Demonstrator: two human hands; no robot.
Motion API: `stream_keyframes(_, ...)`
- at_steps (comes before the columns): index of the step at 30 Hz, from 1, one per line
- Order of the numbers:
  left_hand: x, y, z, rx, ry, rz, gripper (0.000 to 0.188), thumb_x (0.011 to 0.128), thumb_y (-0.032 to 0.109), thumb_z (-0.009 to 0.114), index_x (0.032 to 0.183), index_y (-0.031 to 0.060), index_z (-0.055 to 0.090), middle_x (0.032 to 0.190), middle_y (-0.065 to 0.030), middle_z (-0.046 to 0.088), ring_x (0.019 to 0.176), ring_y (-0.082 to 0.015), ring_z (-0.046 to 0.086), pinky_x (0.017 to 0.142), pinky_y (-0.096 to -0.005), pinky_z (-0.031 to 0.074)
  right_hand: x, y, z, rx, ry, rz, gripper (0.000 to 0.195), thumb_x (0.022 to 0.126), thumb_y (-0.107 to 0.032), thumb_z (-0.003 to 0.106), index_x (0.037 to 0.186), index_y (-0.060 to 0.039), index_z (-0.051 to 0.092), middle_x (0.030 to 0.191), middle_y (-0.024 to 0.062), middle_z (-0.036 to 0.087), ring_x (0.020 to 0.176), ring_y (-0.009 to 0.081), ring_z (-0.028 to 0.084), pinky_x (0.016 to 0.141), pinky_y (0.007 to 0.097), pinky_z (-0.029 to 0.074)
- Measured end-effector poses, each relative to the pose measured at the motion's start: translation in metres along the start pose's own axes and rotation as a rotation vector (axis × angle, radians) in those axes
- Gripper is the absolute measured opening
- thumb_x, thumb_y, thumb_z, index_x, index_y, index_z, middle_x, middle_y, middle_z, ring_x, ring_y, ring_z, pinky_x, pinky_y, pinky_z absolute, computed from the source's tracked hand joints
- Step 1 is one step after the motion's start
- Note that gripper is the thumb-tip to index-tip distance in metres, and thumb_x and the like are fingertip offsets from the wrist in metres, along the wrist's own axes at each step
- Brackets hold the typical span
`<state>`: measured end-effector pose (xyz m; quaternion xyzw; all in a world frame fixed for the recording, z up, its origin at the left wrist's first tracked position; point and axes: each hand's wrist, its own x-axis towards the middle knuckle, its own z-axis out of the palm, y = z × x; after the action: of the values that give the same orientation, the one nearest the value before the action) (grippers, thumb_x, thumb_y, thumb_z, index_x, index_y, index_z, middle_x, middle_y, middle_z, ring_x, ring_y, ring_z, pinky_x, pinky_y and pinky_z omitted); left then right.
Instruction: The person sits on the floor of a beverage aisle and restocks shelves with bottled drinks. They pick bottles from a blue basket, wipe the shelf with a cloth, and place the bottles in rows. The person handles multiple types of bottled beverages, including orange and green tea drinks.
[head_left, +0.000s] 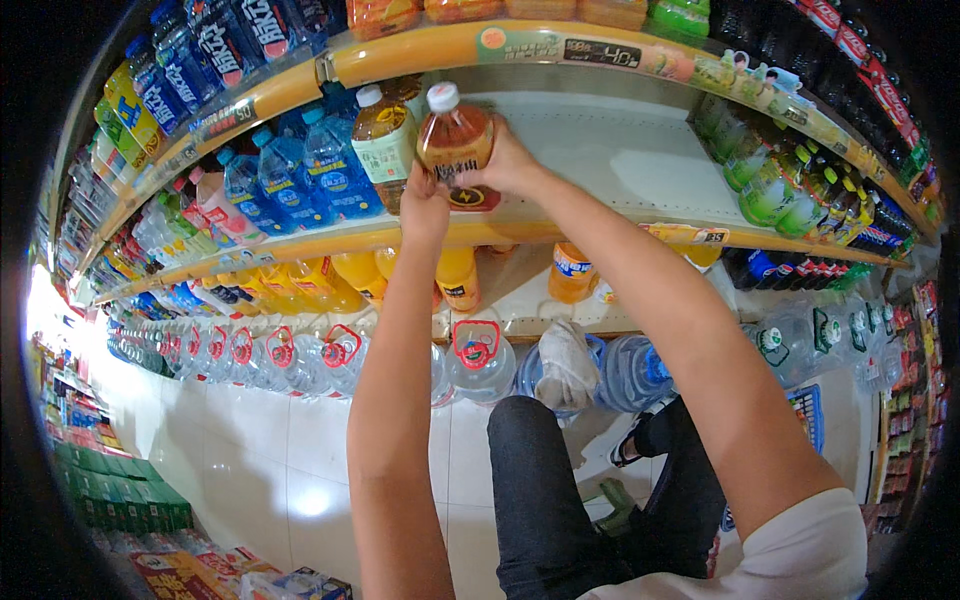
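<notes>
A large plastic bottle of reddish-brown drink with a white cap (456, 135) stands upright on the middle shelf, near its front edge. My right hand (504, 161) is wrapped around its right side. Against its lower left side is my left hand (426, 195), whose fingers are partly hidden, so its grip cannot be told. Just to the left stands a bottle with a pale green label and white cap (385, 154). Blue-labelled bottles (334, 169) line up further left. Under the held bottle a round yellow lightning mark shows on a dark red surface.
Green-labelled bottles (772, 199) stand at the shelf's right. Below are orange drink bottles (457, 281) and a shelf edge (337, 236). Large water jugs with handles (480, 371) line the floor, with a greyish cloth (566, 367) draped over one. A blue basket (808, 412) is by my right arm.
</notes>
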<state>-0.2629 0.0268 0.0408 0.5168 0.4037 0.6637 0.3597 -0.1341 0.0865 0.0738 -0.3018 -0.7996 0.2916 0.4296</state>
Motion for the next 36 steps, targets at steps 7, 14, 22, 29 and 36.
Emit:
stream_keyframes(7,-0.004,-0.014,-0.008,0.232,0.064,-0.05,0.055,0.073,-0.01,0.038,0.125,-0.0031,0.024,0.121,-0.0134,0.04,0.108,-0.0172,0.041,0.086,-0.0218,0.032,0.009,0.007,0.002,-0.004,-0.071,0.099,0.078,0.054,-0.019,0.075,0.115,0.0042,0.032,0.112,0.0152,0.043,0.103,0.0218,0.043,0.088,0.0296,0.034)
stream_keyframes(14,-0.008,-0.011,0.007,0.188,0.073,-0.108,0.058,0.071,-0.011,0.036,0.126,-0.0015,0.022,0.12,-0.0119,0.041,0.109,-0.0169,0.04,0.086,-0.0219,0.032,0.01,0.025,-0.003,0.151,-0.129,0.237,0.079,0.052,-0.023,0.075,0.115,0.0025,0.036,0.113,0.0171,0.044,0.104,0.0249,0.044,0.089,0.0312,0.034)
stream_keyframes(22,-0.011,0.001,0.006,0.164,0.075,-0.168,0.06,0.071,-0.011,0.036,0.128,0.001,0.022,0.124,-0.0084,0.037,0.113,-0.0164,0.036,0.089,-0.0234,0.029,0.002,0.018,0.002,0.088,-0.184,0.245,0.078,0.062,-0.023,0.07,0.119,0.003,0.024,0.112,0.017,0.044,0.101,0.0235,0.045,0.086,0.0299,0.035)
stream_keyframes(29,-0.045,0.005,0.009,0.239,0.029,-0.097,0.059,0.071,-0.009,0.038,0.127,0.0017,0.023,0.129,-0.0091,0.03,0.115,-0.0168,0.034,0.091,-0.0238,0.027,-0.031,-0.014,0.011,-0.067,0.155,0.38,0.079,0.063,-0.032,0.067,0.12,0.0047,0.027,0.114,0.0265,0.04,0.105,0.034,0.042,0.087,0.0329,0.035)
stream_keyframes(36,-0.231,0.006,0.123,0.075,-0.057,-0.162,0.049,0.072,-0.009,0.036,0.12,0.0011,0.037,0.121,-0.0114,0.04,0.109,-0.0193,0.041,0.091,-0.0288,0.03,-0.245,-0.032,-0.085,0.293,0.414,0.185,0.051,0.075,-0.007,0.054,0.121,-0.0033,0.032,0.123,0.0113,0.036,0.111,0.0186,0.038,0.087,0.0351,0.036)
